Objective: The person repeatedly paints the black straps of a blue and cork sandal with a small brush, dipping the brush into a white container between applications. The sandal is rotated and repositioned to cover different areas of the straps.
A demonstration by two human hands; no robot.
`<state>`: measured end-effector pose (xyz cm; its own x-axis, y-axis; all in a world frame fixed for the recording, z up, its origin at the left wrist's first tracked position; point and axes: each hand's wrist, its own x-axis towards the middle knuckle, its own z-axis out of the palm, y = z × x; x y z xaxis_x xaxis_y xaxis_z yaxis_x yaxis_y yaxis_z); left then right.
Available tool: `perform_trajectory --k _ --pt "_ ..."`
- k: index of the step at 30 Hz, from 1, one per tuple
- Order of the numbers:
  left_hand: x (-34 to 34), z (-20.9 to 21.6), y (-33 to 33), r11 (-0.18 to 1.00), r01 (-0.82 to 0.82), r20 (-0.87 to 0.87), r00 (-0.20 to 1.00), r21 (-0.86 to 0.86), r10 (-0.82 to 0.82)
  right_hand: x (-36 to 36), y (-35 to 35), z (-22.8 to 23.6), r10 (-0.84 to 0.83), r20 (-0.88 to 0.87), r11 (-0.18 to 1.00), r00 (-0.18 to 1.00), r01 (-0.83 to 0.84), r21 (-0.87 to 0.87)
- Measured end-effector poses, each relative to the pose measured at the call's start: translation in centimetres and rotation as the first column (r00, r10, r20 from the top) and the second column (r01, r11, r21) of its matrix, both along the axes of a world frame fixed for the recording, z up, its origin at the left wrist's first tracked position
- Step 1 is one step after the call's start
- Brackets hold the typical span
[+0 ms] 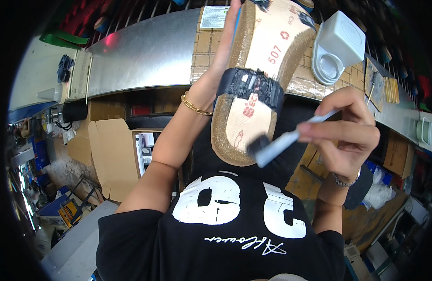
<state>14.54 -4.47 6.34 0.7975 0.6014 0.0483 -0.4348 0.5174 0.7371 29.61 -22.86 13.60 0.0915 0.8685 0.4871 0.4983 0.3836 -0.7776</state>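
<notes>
My left hand (223,56) holds up an unfinished sandal (271,51), its bottom turned toward me; most of the fingers are hidden behind it. The sandal has a brown cork edge, a pale board middle with red print, and black strap ends folded flat across it. In my right hand (349,133), pinched between thumb and fingers, is a brush (278,147) with a pale handle and dark bristles. The bristles, smeared by motion, are at the cork rim of the sandal's near end; whether they touch cannot be told.
A white plastic container (340,44) with a round cup at its front stands on cardboard on the bench, right of the sandal. A metal work surface (145,51) stretches left. An open cardboard box (114,157) sits below it. Wooden sticks (391,90) lie far right.
</notes>
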Motion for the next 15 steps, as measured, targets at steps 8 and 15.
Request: perform_trajectory --k 8,15 --pt "1.7 0.3 0.0 0.995 0.103 0.015 0.995 0.006 -0.103 1.0 -0.1 -0.3 0.065 -0.049 0.998 0.997 -0.065 -0.011" --pt "1.3 0.3 0.0 0.992 0.122 0.008 0.992 0.011 -0.122 1.5 0.4 -0.6 0.065 -0.046 0.996 0.997 -0.068 -0.052"
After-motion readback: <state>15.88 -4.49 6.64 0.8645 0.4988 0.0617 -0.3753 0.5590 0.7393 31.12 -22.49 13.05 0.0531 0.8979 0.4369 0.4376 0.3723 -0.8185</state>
